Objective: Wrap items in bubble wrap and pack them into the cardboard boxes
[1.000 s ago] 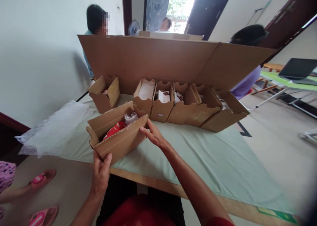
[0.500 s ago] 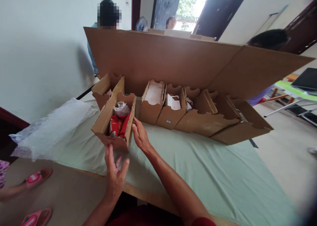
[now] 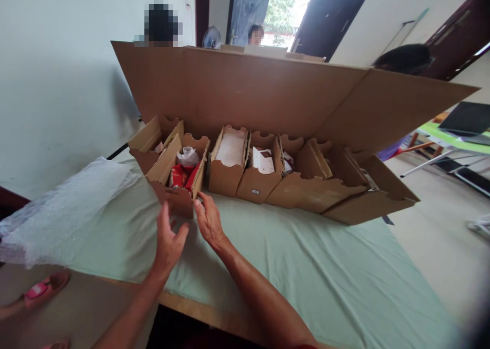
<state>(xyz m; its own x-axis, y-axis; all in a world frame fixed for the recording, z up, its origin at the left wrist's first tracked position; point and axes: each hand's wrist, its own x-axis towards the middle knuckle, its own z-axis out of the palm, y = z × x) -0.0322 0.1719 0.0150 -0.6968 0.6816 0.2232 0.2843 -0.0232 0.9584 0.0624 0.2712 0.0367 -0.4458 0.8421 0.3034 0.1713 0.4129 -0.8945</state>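
Note:
A cardboard bin [image 3: 175, 202] stands on the cloth, holding red packets [image 3: 182, 176] and a crumpled whitish plastic bag [image 3: 188, 156]. My left hand [image 3: 169, 243] is open at the bin's front wall, fingers apart; whether its fingertips touch the cardboard I cannot tell. At the bin's front right corner, my right hand [image 3: 210, 220] has its fingers extended, against or very close to the side. Neither hand grips anything. Left of this bin is another cardboard bin [image 3: 143, 160]. To the right stands a bin [image 3: 224, 179] with a white, flat-topped content.
Several more cardboard bins [image 3: 302, 188] continue rightward, one with a white box [image 3: 263, 161]. A tall cardboard panel [image 3: 248, 91] rises behind them. Bubble wrap [image 3: 72, 206] lies at the left on the green cloth [image 3: 291, 267]. People are beyond the panel; a foot in a pink sandal [image 3: 46, 290] shows lower left.
The bin with the red packets has moved back, away from me, into line with the other bins. Both hands followed it. The camera view has shifted slightly.

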